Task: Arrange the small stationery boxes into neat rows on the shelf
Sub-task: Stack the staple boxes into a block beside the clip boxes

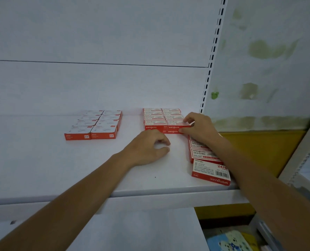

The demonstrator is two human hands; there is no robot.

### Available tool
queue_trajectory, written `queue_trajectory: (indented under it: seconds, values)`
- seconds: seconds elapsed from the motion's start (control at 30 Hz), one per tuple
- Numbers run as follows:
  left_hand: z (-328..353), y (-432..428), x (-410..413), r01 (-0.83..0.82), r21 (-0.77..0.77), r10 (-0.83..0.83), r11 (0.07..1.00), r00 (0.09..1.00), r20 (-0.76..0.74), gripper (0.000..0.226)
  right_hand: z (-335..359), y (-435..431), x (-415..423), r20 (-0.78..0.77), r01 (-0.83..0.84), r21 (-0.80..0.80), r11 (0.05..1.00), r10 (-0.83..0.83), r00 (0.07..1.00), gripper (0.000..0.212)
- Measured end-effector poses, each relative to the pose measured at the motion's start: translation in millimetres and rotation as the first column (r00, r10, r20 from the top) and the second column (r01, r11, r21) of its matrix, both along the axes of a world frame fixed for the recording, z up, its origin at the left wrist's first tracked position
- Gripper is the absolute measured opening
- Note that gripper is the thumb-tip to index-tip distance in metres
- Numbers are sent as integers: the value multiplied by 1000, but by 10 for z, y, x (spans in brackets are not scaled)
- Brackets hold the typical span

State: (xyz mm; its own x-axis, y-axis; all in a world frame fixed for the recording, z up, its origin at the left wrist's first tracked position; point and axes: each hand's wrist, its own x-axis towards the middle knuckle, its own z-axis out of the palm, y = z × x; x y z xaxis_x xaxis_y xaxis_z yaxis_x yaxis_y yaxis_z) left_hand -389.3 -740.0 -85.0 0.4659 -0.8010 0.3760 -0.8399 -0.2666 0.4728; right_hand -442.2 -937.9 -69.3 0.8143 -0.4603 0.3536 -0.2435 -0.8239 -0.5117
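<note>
flat red-white boxes (155, 122), lettered wengu, seemingly

Both arms reach forward; left hand (148, 148) lies palm-down, fingers loosely curled, right hand (200, 126) pinches a box (174, 127).

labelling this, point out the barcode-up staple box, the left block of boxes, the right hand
barcode-up staple box (211, 172): head view, top face
left block of boxes (103, 135): head view, front side
right hand (200, 127): head view, its back

Left hand (148, 148), right hand (198, 127) bare; both forearms uncovered along whole visible length, slim at wrist, broadening toward frame edge.
</note>
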Motion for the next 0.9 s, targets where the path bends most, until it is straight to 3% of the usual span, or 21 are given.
queue_trajectory:
  seconds: [0.2, 0.37, 0.5, 0.63, 0.73, 0.8, 0.9]
  values:
    - [-8, 24, -9, -2, 15, 2, 1000, 999, 32, 19, -4, -8, -27, 5, -12, -13, 1000, 12, 1000, 14]
    - [-4, 24, -30, -7, 39, 5, 999, 999, 53, 21, 33, -1, -21, -59, -8, -3, 1000, 8, 998, 15]
    - [7, -3, -89, -51, 155, 10, 987, 967, 254, 29, 166, 5, 26, -144, -29, 17, 999, 31, 989, 7]
    - [60, -4, -150, -80, 214, 4, 973, 943, 332, 31, 152, 12, 11, -141, -21, 50, 999, 28, 990, 8]
    - [89, -22, -185, -89, 216, 27, 972, 961, 276, 30, 156, -34, -83, -202, -65, 98, 993, 84, 976, 24]
    - [113, -61, -224, -103, 197, 62, 975, 978, 201, 28, 202, -77, -216, -198, -105, 215, 971, 148, 969, 40]
    - [137, -138, -300, -115, 155, 101, 981, 990, 96, 23, 229, -195, -450, 18, -34, 296, 955, 30, 999, 34]
